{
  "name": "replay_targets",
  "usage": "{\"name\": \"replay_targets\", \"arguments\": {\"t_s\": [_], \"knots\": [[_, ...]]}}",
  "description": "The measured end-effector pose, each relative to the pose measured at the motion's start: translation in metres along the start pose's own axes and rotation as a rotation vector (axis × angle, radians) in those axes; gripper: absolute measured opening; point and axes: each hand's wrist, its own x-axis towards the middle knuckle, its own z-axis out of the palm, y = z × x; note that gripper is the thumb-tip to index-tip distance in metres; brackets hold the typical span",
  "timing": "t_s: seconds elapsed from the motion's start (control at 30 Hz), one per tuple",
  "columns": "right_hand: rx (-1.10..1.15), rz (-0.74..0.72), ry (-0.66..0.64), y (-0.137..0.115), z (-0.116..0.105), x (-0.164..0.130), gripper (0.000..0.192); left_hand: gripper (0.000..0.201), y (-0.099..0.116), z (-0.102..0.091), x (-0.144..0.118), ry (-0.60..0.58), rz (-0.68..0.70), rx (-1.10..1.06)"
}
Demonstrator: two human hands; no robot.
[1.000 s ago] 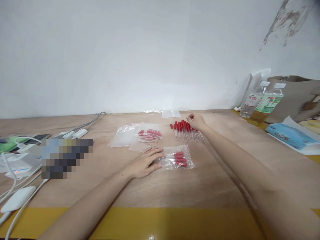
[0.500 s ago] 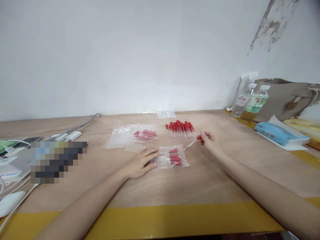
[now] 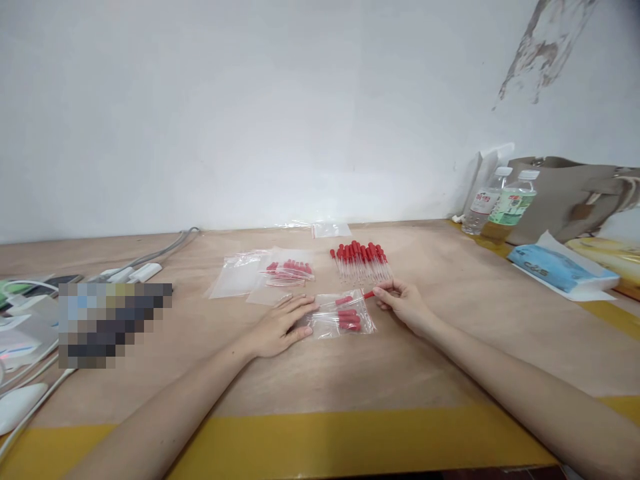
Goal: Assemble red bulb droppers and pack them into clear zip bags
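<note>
On the table [image 3: 450,373], left hand [image 3: 280,325] flat on bag [image 3: 340,317], right hand [image 3: 403,303] pinching a red-capped dropper [image 3: 369,294].

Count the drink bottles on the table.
2. Both stand at the far right edge by the wall: one with a red label, one with a green label touching its right. The bag might hide more.

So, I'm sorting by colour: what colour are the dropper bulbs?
Red, on the loose droppers and the bagged ones; clearest in the head view.
</note>
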Motion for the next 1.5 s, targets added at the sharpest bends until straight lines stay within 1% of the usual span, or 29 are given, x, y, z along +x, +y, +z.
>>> {"name": "replay_targets", "arguments": {"t_s": [0.1, 0.2, 0.27, 0.37, 0.43, 0.47, 0.57, 0.6, 0.63, 0.67, 0.73, 0.83, 0.9, 0.97, 1.03, 1.1, 1.13, 1.17, 1.23, 1.3, 1.4, 1.43, 1.5], "knots": [[-0.306, -0.182, -0.075, 0.004, 0.002, -0.001, 0.024, 0.047, 0.000, 0.000, 0.000, -0.004, -0.001, 0.004], [-0.491, -0.278, -0.122, 0.006, 0.007, -0.002, 0.020, 0.047, 0.001, 0.000, 0.000, -0.011, -0.005, 0.016], [-0.491, -0.286, -0.172, 0.005, 0.012, -0.005, 0.020, 0.048, 0.000, 0.001, 0.000, -0.008, -0.002, 0.022], [-0.354, -0.253, -0.327, 0.002, 0.016, -0.010, 0.025, 0.048, -0.001, 0.002, 0.000, 0.007, 0.008, 0.023], [-0.274, -0.195, -0.384, 0.001, 0.015, -0.009, 0.028, 0.048, -0.002, 0.002, 0.000, 0.010, 0.013, 0.018], [-0.261, -0.161, -0.362, 0.001, 0.014, -0.007, 0.029, 0.047, -0.002, 0.002, 0.001, 0.009, 0.014, 0.016], [-0.343, -0.081, -0.141, 0.001, 0.009, 0.003, 0.037, 0.047, -0.001, 0.001, 0.001, 0.005, 0.012, 0.010], [-0.391, -0.065, -0.089, 0.001, 0.008, 0.006, 0.038, 0.047, -0.001, 0.001, 0.001, 0.003, 0.014, 0.008], [-0.435, -0.052, -0.076, 0.000, 0.008, 0.008, 0.039, 0.047, 0.000, 0.001, 0.001, -0.001, 0.017, 0.006], [-0.471, -0.039, -0.107, -0.001, 0.009, 0.010, 0.038, 0.047, 0.000, 0.001, 0.001, -0.006, 0.022, 0.002], [-0.498, -0.041, -0.218, -0.005, 0.012, 0.011, 0.033, 0.048, 0.001, 0.000, 0.001, -0.014, 0.033, -0.009], [-0.398, -0.042, -0.304, -0.009, 0.017, 0.007, 0.029, 0.048, 0.002, 0.000, 0.001, 0.007, 0.048, -0.037], [-0.242, 0.038, -0.336, -0.012, 0.018, 0.003, 0.028, 0.047, 0.002, 0.000, 0.001, 0.064, 0.037, -0.068], [-0.066, 0.145, -0.351, -0.016, 0.015, 0.000, 0.026, 0.044, -0.001, 0.001, 0.000, 0.174, -0.018, -0.091], [0.082, 0.202, -0.327, -0.021, 0.011, 0.000, 0.024, 0.040, -0.007, 0.001, -0.001, 0.311, -0.114, -0.068], [0.196, 0.203, -0.278, -0.026, 0.007, 0.004, 0.021, 0.038, -0.015, 0.002, -0.003, 0.415, -0.213, 0.011], [0.245, 0.190, -0.251, -0.028, 0.006, 0.007, 0.019, 0.038, -0.019, 0.002, -0.004, 0.436, -0.251, 0.060], [0.291, 0.168, -0.221, -0.030, 0.007, 0.011, 0.016, 0.040, -0.021, 0.002, -0.006, 0.434, -0.280, 0.107], [0.368, 0.114, -0.157, -0.034, 0.014, 0.020, 0.011, 0.041, -0.023, 0.002, -0.008, 0.366, -0.307, 0.175], [0.419, 0.065, -0.103, -0.035, 0.030, 0.030, 0.007, 0.039, -0.020, 0.001, -0.010, 0.276, -0.316, 0.209], [0.445, 0.047, -0.031, -0.032, 0.067, 0.044, 0.004, 0.037, -0.013, -0.001, -0.010, 0.209, -0.338, 0.253], [0.471, 0.049, 0.013, -0.031, 0.081, 0.048, 0.004, 0.036, -0.012, -0.002, -0.009, 0.199, -0.344, 0.276], [0.512, 0.087, 0.051, -0.028, 0.106, 0.055, 0.004, 0.035, -0.011, -0.004, -0.008, 0.174, -0.346, 0.341]]}}
